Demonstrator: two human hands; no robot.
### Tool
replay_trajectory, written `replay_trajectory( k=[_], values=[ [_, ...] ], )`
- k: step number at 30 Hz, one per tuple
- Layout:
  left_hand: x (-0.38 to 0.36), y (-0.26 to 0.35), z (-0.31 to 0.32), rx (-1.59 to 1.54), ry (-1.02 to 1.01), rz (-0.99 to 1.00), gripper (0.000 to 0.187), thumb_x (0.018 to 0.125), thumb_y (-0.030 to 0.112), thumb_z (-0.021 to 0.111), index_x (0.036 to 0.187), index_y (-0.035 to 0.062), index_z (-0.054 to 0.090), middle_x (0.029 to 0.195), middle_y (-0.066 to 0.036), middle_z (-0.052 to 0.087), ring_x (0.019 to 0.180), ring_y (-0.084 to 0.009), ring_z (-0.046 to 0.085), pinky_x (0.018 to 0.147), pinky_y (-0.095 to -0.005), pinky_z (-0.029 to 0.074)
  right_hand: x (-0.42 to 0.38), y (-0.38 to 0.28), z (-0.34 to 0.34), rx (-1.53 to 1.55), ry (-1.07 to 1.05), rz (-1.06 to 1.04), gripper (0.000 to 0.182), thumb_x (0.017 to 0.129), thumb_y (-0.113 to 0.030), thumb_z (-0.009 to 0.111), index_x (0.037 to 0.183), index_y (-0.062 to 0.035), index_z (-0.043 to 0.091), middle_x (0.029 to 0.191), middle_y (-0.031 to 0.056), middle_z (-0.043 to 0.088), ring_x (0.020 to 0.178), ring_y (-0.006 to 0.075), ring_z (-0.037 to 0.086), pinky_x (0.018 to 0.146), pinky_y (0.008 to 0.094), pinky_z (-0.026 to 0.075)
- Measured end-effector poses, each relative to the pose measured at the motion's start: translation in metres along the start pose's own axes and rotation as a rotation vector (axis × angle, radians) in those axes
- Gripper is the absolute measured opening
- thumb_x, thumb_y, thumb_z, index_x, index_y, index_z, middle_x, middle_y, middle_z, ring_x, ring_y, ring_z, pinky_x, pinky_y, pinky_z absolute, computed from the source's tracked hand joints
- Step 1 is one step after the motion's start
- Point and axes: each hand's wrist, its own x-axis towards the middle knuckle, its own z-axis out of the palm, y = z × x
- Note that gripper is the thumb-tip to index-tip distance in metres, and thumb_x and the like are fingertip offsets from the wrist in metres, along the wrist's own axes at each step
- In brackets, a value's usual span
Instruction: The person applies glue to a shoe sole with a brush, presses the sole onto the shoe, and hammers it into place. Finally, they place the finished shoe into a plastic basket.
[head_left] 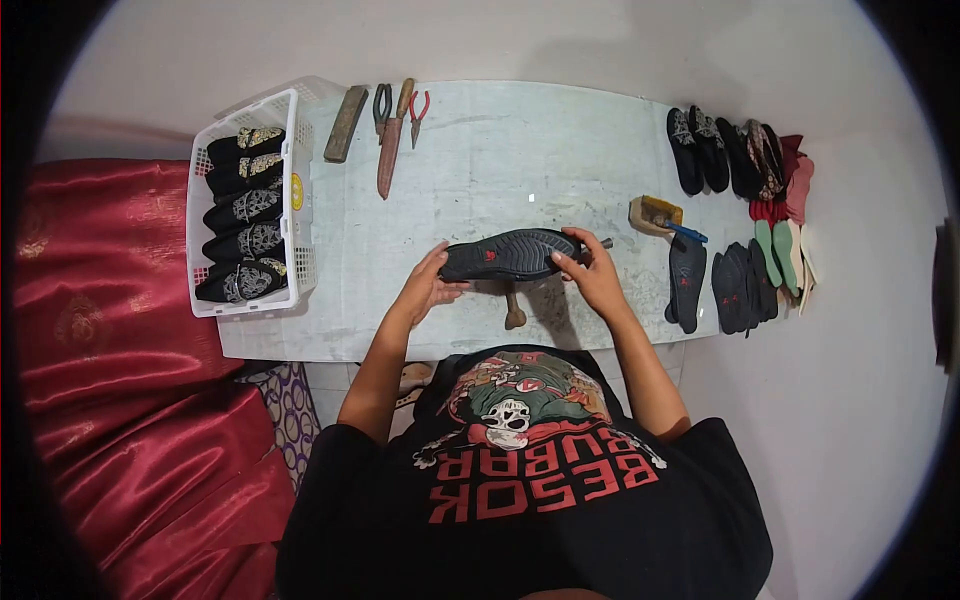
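I hold a black shoe sole (505, 256) level over the table, its ridged tread facing up with a small red mark near the left end. Whether an upper is joined beneath it is hidden. My left hand (430, 285) grips the left end, fingers underneath. Around the right end my right hand (590, 272) is closed, thumb pressed on the tread. Below the sole, a wooden handle (515, 312) shows, perhaps a hammer's; its other end is covered.
At left stands a white basket (293, 245) of patterned black shoes. Pliers (382, 105), red-handled pincers (419, 115), a sheath-like brown tool (389, 160) and a worn block (346, 124) lie at the back. Rightward are a glue-stained container (655, 214), blue-handled brush (690, 232), soles (686, 285) and finished shoes (685, 150).
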Motion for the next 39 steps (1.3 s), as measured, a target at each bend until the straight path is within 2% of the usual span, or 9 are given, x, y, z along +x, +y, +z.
replay_trajectory(
  k=[3,6,10,18,23,27,30,35,39],
  values=[
    [0.006,-0.001,-0.006,-0.066,-0.052,-0.077,0.065,0.107,0.04,0.053,0.16,0.0074,0.033,0.115,-0.015,0.068,0.087,-0.0213,0.074,0.075,-0.0305,0.058,0.004,0.014,0.012,0.262,0.064,0.158,0.051,0.093,-0.011,0.076,0.138,-0.0041,0.055,0.113,0.0091,0.065,0.086,0.0124,0.063,0.068,0.028,0.055],
    [-0.003,0.003,0.004,-0.012,-0.019,0.016,0.058,0.107,0.032,0.055,0.155,0.0042,0.04,0.117,-0.015,0.068,0.087,-0.0213,0.074,0.074,-0.0291,0.058,0.001,0.015,0.01,0.206,0.141,0.046,0.05,0.092,-0.005,0.073,0.138,-0.0056,0.055,0.114,0.0059,0.064,0.088,0.0117,0.061,0.07,0.0261,0.052],
    [-0.02,0.015,0.032,0.046,0.008,0.134,0.054,0.107,0.027,0.055,0.153,0.0028,0.041,0.116,-0.015,0.068,0.085,-0.0211,0.074,0.074,-0.0293,0.059,0.0,0.014,-0.013,0.236,0.105,0.059,0.049,0.091,-0.002,0.072,0.137,-0.0053,0.055,0.113,0.0054,0.064,0.087,0.011,0.06,0.07,0.0257,0.05],
    [-0.04,0.011,0.111,0.077,0.125,0.093,0.053,0.103,0.02,0.045,0.155,0.0181,0.038,0.115,-0.011,0.062,0.061,-0.0119,0.058,0.06,-0.0274,0.052,-0.012,0.027,-0.069,0.299,0.042,-0.022,0.047,0.091,-0.003,0.071,0.135,-0.0036,0.054,0.112,0.0082,0.065,0.074,0.0095,0.062,0.061,0.0232,0.05],
    [-0.041,-0.008,0.147,0.124,0.25,0.204,0.054,0.102,0.02,0.043,0.155,0.0166,0.039,0.119,-0.011,0.06,0.061,-0.0114,0.055,0.061,-0.0282,0.051,-0.013,0.042,-0.098,0.349,-0.023,-0.097,0.049,0.091,0.002,0.072,0.135,0.0008,0.051,0.122,0.0117,0.063,0.083,0.0125,0.069,0.07,0.0255,0.057],
    [-0.046,-0.012,0.164,0.217,0.354,0.282,0.052,0.102,0.019,0.041,0.154,0.0136,0.041,0.12,-0.01,0.06,0.06,-0.0107,0.054,0.061,-0.0271,0.05,-0.015,0.037,-0.11,0.331,-0.082,-0.087,0.049,0.092,0.0,0.072,0.135,0.0005,0.05,0.132,0.0144,0.059,0.086,0.0141,0.07,0.069,0.0271,0.06],
    [-0.051,-0.015,0.174,0.239,0.369,0.339,0.051,0.101,0.019,0.039,0.152,0.0125,0.044,0.106,-0.006,0.063,0.061,-0.0078,0.055,0.063,-0.0251,0.051,-0.02,0.035,-0.114,0.371,-0.08,-0.081,0.048,0.092,0.0,0.072,0.134,0.0002,0.05,0.133,0.0151,0.058,0.085,0.0148,0.071,0.067,0.0267,0.06],
    [-0.069,-0.013,0.188,0.204,0.353,0.383,0.052,0.1,0.016,0.038,0.151,0.011,0.045,0.106,-0.006,0.063,0.066,-0.0079,0.056,0.066,-0.0262,0.052,-0.036,0.029,-0.127,0.432,-0.144,-0.089,0.048,0.09,0.001,0.074,0.131,0.0,0.049,0.126,0.0135,0.058,0.085,0.0158,0.071,0.065,0.027,0.06],
    [-0.089,-0.006,0.208,0.19,0.29,0.49,0.063,0.095,0.017,0.043,0.158,0.0136,0.035,0.128,-0.01,0.056,0.078,-0.0123,0.06,0.078,-0.0306,0.054,-0.052,0.02,-0.145,0.412,-0.127,-0.226,0.047,0.089,0.005,0.073,0.13,-0.0004,0.05,0.124,0.0137,0.059,0.086,0.0173,0.071,0.069,0.0283,0.061]
  ],
)
